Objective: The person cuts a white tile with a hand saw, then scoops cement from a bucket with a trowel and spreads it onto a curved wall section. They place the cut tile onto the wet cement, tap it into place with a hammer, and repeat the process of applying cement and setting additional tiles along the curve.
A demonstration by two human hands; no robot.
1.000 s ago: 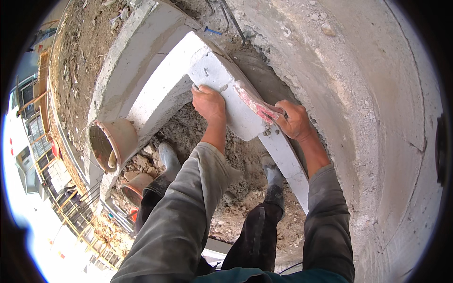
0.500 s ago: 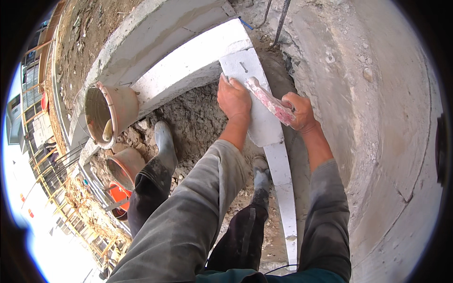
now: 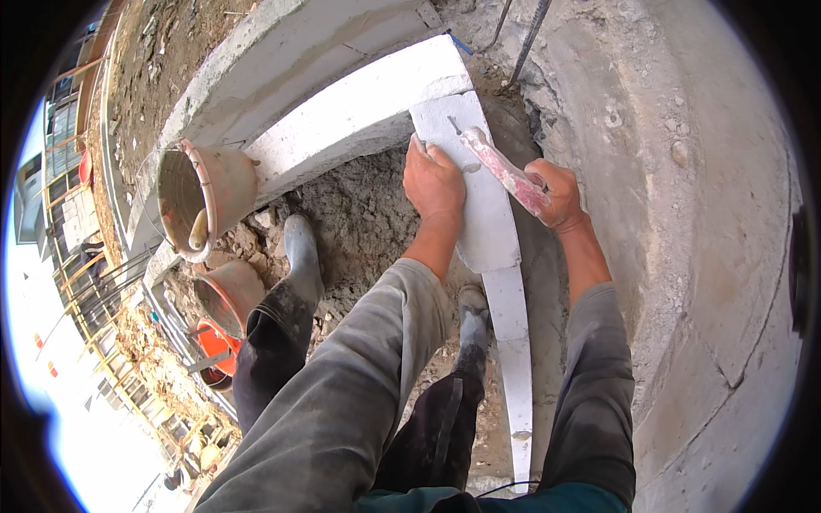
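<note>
Right fingers (image 3: 560, 177) clasp a tool (image 3: 503, 169), left fingers (image 3: 441, 156) curl against a block (image 3: 489, 218).

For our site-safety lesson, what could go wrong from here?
The red-and-white tool in the right hand could slip and catch the left hand, which is close by at the white block's edge. The left boot stands beside loose rubble, so footing might be unsteady.

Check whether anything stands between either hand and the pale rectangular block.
Nothing visible separates the left hand from the pale rectangular block; it is at the block's left edge. On the right, the red-stained hand tool held in the right hand extends across the block's face.
</note>
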